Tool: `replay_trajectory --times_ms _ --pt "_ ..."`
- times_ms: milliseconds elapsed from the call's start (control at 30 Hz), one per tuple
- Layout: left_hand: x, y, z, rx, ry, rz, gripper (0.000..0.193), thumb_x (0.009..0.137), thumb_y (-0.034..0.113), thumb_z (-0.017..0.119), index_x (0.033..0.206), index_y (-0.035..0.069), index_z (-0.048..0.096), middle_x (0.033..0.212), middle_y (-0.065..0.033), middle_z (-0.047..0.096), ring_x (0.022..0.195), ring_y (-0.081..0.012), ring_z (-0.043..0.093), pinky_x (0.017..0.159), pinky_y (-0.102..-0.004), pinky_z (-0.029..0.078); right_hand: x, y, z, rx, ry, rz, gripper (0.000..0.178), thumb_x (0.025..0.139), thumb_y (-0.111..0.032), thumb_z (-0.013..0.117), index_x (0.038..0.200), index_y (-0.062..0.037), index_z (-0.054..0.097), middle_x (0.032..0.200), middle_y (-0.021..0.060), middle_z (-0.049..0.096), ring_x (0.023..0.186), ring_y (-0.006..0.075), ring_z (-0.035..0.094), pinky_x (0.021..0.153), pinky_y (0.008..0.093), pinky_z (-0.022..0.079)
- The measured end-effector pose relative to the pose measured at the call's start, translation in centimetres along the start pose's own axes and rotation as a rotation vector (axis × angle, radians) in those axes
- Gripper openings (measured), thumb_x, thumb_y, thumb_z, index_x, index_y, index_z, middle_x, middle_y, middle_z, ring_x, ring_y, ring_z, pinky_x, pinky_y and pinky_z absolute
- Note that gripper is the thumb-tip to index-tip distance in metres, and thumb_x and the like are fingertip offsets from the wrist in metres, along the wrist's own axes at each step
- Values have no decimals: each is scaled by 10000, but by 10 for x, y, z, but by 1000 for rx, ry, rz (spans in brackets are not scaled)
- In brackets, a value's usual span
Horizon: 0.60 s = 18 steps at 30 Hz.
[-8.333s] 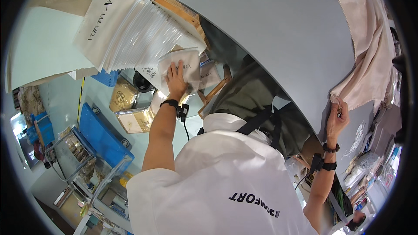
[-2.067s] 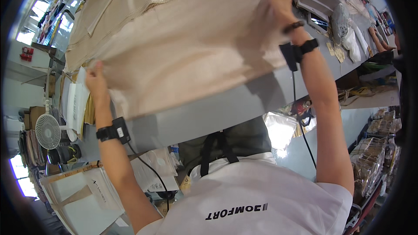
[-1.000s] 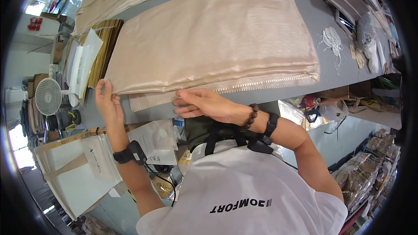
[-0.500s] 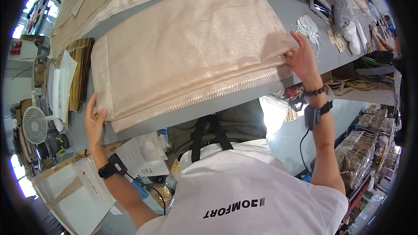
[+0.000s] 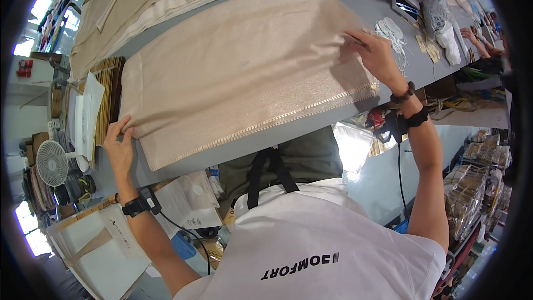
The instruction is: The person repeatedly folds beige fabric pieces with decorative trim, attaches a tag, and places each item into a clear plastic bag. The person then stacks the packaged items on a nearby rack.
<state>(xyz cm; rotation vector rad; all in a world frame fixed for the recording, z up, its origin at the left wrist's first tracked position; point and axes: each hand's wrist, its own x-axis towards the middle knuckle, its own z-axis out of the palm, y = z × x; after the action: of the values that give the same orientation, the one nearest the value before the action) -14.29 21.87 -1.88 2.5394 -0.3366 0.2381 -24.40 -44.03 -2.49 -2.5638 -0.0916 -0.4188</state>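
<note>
Fingers [image 5: 362, 37] hold beige fabric [image 5: 233, 72]; shirt [image 5: 333, 219] bears lettering [image 5: 300, 266].

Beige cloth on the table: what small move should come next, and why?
Perhaps the right hand should smooth the beige cloth toward its right end: wrinkles show beside that hand, while the trimmed near edge lies fairly flat and the left hand is at the opposite end.

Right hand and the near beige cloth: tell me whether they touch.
Touching. The head view shows the right hand with its fingertips on the near beige cloth, which puckers right beside them.
</note>
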Motion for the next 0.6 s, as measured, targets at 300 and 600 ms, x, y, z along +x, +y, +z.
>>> replay_trajectory --times_ms 300,600 --pt "-55 -20 35 218 364 112 242 834 -100 660 966 52 793 1083 -135 693 1039 -314 675 915 -386 529 -51 1 8 -326 301 -250 251 705 108 700 846 -93 749 1182 111 679 1073 322 651 866 421 534" --pt "-37 -57 23 42 213 -97 257 948 -70 581 1076 49 769 1174 -146 718 1075 -273 687 940 -341 530 -24 32 -19 -181 76 142 286 836 85 575 944 -78 783 1257 133 709 1146 336 674 950 397 556"
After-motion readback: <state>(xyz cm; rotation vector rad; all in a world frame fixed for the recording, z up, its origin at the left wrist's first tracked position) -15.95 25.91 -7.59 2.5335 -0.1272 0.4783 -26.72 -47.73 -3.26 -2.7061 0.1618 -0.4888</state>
